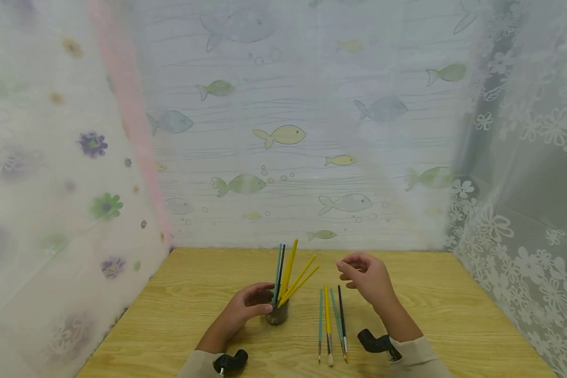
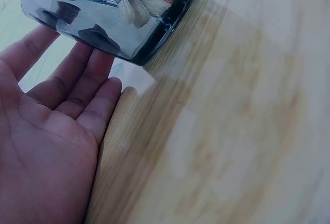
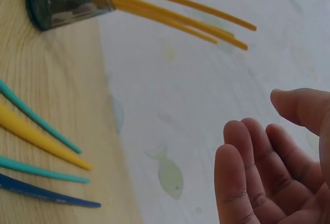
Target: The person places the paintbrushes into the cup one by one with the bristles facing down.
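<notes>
A small see-through glass jar (image 1: 277,316) stands on the table, bristle ends down inside it and handles leaning out. Those paintbrushes (image 1: 289,270) have yellow, teal and dark handles. My left hand (image 1: 247,308) holds the jar from its left side, thumb in front and fingers behind. In the left wrist view, bristles (image 2: 136,11) show through the glass near its base. My right hand (image 1: 367,277) hovers right of the jar, fingers loosely bent with nothing between them. Below it several paintbrushes lie side by side: two teal, a yellow paintbrush (image 1: 328,317) and a dark blue paintbrush (image 1: 342,310).
The pale wooden table (image 1: 184,299) reaches back to a sheer curtain (image 1: 283,210) printed with fish. Flowered sheets hang at the left and right sides. A black wrist mount (image 1: 231,361) sits on the left sleeve, and another black mount (image 1: 374,341) on the right.
</notes>
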Available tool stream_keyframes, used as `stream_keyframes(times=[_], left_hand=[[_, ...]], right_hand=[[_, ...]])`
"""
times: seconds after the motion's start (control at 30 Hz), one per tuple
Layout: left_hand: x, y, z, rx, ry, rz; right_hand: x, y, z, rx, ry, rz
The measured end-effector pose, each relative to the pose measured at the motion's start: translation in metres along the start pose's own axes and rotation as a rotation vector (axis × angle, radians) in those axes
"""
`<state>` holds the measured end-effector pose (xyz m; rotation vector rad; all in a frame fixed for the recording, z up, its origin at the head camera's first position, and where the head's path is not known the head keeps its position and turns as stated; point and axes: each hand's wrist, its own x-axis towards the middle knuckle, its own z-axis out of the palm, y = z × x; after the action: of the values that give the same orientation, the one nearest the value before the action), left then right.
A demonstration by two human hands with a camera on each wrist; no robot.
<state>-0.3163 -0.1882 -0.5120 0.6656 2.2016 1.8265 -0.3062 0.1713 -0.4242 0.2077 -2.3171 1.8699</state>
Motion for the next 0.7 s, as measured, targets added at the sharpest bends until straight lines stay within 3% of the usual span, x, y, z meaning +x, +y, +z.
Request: stream_keyframes(times=[0.7], left_hand=[[0.002, -0.002, -0.001, -0.024, -0.001, 0.005]], right_hand=[[0.004, 0.026, -0.013, -0.126, 0.009, 0.187]])
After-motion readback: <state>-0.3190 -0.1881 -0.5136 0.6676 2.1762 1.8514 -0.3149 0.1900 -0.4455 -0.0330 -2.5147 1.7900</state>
